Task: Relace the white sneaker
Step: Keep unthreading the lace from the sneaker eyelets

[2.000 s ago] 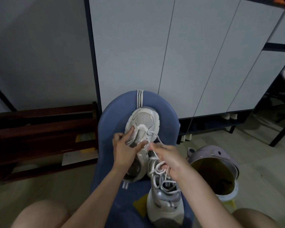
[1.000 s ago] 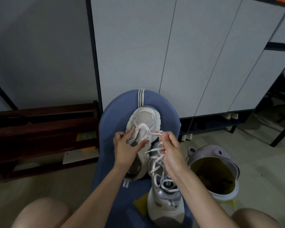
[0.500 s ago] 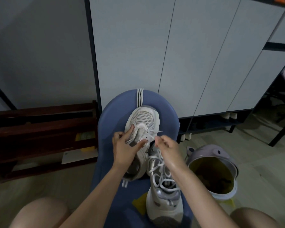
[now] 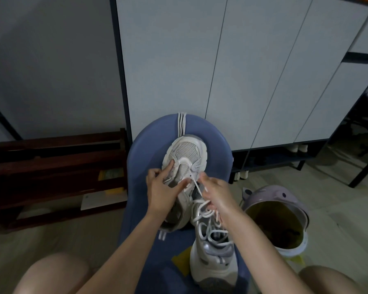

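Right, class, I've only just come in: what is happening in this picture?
A seated person is lacing a white mesh-toed sneaker that lies on a blue padded seat. The left hand steadies its upper beside the eyelets, while the right hand pinches the white shoelace running from an eyelet. A second white sneaker, loosely laced, lies nearer. Only the lowest eyelets look threaded.

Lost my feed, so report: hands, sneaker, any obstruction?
Left hand holds white sneaker. Right hand pinches lace near eyelets. Second sneaker beside it; nothing blocking.
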